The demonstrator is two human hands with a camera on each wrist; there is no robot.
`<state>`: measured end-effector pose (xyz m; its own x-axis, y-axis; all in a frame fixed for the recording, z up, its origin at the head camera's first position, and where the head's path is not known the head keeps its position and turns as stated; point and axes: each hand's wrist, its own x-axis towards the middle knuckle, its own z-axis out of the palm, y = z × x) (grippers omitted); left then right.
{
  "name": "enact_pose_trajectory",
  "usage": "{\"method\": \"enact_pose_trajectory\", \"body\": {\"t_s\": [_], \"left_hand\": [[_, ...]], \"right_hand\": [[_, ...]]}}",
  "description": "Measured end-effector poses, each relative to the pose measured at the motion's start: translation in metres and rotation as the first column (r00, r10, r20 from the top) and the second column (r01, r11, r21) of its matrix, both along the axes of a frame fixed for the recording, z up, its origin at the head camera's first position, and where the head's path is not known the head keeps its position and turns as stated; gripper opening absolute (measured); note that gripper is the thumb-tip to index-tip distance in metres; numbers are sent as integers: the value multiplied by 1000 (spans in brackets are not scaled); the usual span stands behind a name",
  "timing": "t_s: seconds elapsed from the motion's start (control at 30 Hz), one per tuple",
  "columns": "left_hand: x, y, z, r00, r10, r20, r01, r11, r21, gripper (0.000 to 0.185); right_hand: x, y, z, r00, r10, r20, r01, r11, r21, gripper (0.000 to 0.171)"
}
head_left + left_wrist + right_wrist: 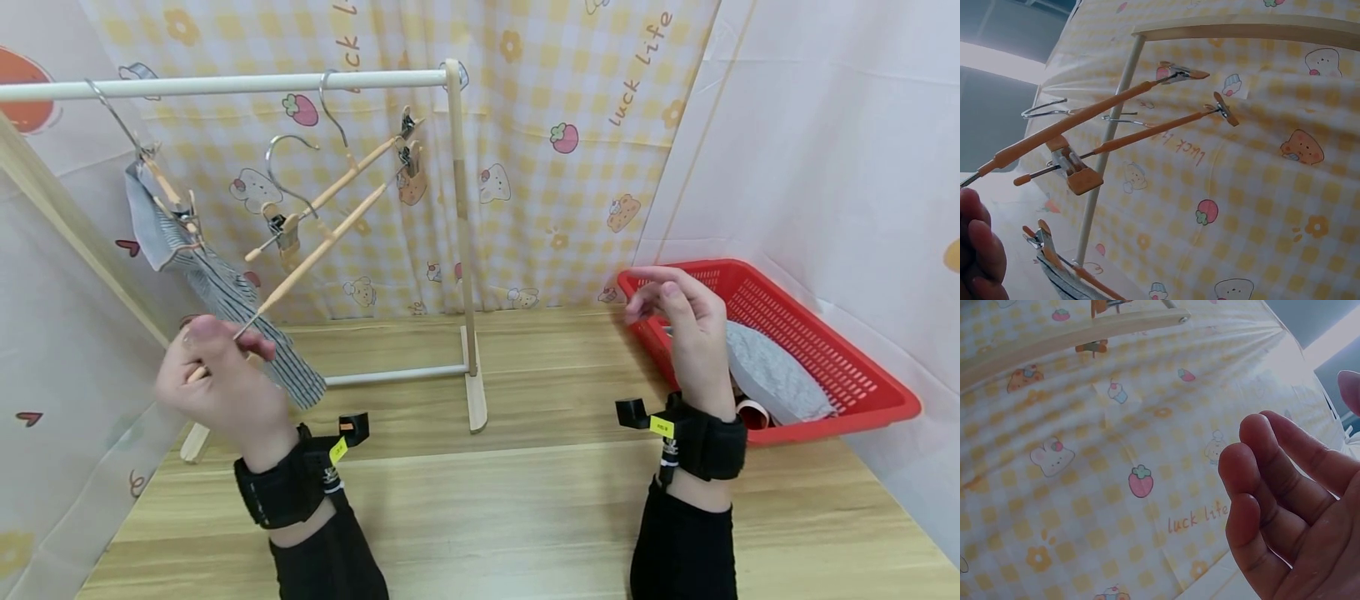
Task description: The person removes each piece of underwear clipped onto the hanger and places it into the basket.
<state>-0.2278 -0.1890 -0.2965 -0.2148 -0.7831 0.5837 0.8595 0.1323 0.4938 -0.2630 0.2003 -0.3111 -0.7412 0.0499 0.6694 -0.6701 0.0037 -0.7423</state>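
My left hand [225, 383] grips one end of a wooden clip hanger [330, 243], which slants up and away to the right with its metal hook raised. The clip at the gripped end is mostly hidden by the fingers. Just behind it, a second clip hanger [352, 173] hangs from the white rail [247, 83]. Farther left on the rail, another hanger [161, 179] carries a striped grey cloth [225, 283]. My right hand [693, 333] is raised with relaxed fingers over the left side of the red basket [892, 407] and holds nothing.
Inside the basket lie a light grey cloth item [772, 375] and a small round-ended object [752, 414]. The rack's right post [461, 225] stands on a wooden foot [476, 400] on the table [525, 517]. A checked curtain [555, 208] hangs behind.
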Motion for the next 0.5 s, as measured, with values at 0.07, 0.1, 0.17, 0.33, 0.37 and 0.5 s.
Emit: {"method": "enact_pose_trajectory", "body": {"t_s": [0.07,0.1,0.17,0.33,0.37,0.5], "left_hand": [[-4,4,-2,999,-32,13,33,997,-66,62],[-5,6,-2,998,-52,21,54,994,-95,61],[-8,12,-3,995,-92,41,97,987,-129,57],[-13,28,-4,984,-123,132,150,962,-227,38],[-15,31,-4,981,-115,154,152,954,-258,35],[-19,38,-5,971,-131,199,192,927,-323,30]], "right_hand": [[0,1,0,1000,-6,7,6,1000,1,35],[0,1,0,1000,-9,9,9,1000,3,34],[0,1,-1,1000,-13,10,13,1000,7,33],[1,2,-1,1000,1,0,-1,1000,5,32],[1,2,-1,1000,3,-1,-3,1000,6,32],[0,2,-1,1000,13,-4,-13,1000,3,31]]}}
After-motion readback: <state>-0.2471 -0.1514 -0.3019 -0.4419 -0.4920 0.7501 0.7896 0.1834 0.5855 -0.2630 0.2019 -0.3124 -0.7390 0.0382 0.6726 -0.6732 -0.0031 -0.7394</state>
